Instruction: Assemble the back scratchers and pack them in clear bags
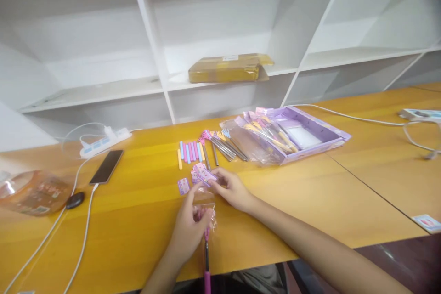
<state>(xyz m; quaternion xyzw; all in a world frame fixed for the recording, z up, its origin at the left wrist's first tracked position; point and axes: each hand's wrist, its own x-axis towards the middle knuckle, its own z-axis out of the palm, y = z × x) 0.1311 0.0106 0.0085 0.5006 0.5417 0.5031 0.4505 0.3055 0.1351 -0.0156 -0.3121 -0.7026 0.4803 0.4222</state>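
My left hand (189, 232) is closed around a pink back scratcher (207, 280) inside a clear plastic bag (211, 209). The scratcher's metal shaft and pink handle point down past the table's front edge. Just beyond, my right hand (234, 191) pinches a small purple printed card (206, 176) at its right edge. My left fingertips reach close to that card; whether they touch it is unclear. More such cards lie beneath it, and a single card (183, 186) lies to the left. Farther back are several pink, blue and yellow handles (191, 152) in a row and metal-shafted scratcher heads (225, 147).
A purple box (317, 124) with bagged scratchers (270, 133) stands at the back right. To the left are a phone (106, 166), power strip (105, 142), white cables, a black oval object (75, 200) and an orange container (34, 193). A cardboard box (225, 69) rests on the shelf.
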